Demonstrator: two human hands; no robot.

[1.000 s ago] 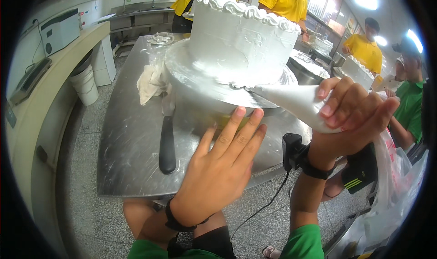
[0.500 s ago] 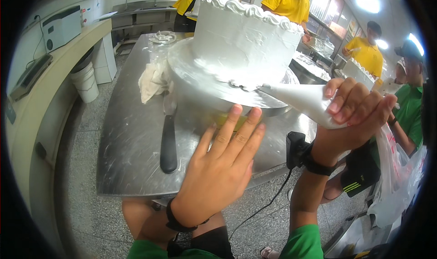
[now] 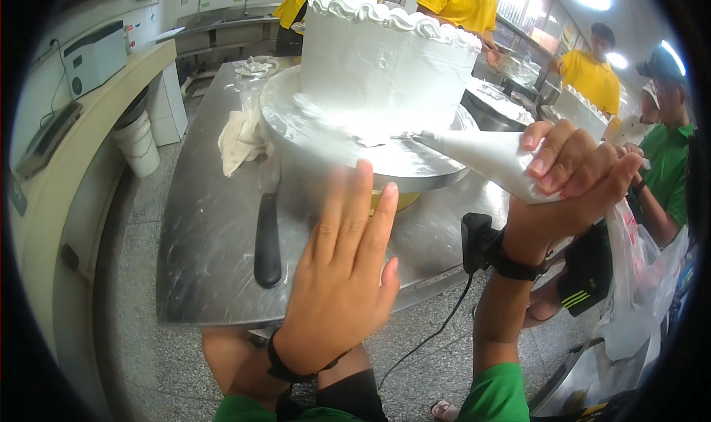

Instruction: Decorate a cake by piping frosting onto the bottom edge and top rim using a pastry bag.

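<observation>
A tall white-frosted cake [image 3: 385, 70] with a piped ruffle round its top edge stands on a metal cake turntable [image 3: 433, 185]. My right hand [image 3: 578, 170] is wrapped round a white piping bag [image 3: 489, 155], whose tip points left at the cake's base, close to a piece of piped cream [image 3: 370, 140]. At the turntable's near rim, my left hand [image 3: 337, 281] is open and holds nothing, its fingers stretched out and partly blurred. Whether those fingertips touch the rim cannot be made out. Left of that hand lies a black-handled spatula [image 3: 268, 240], its blade toward the turntable.
A crumpled cream-coloured cloth [image 3: 241, 144] lies on the steel table [image 3: 211, 251], left of the turntable. Behind it is a cream-smeared plate [image 3: 257, 67]. Co-workers in yellow and green stand beyond and to the right, near other cakes [image 3: 585, 113]. A plastic bag [image 3: 637, 274] hangs at right.
My left hand has shifted left along the rim, fingers blurred. The cream at the cake's base has moved left as the turntable turns. My right hand keeps its grip on the piping bag.
</observation>
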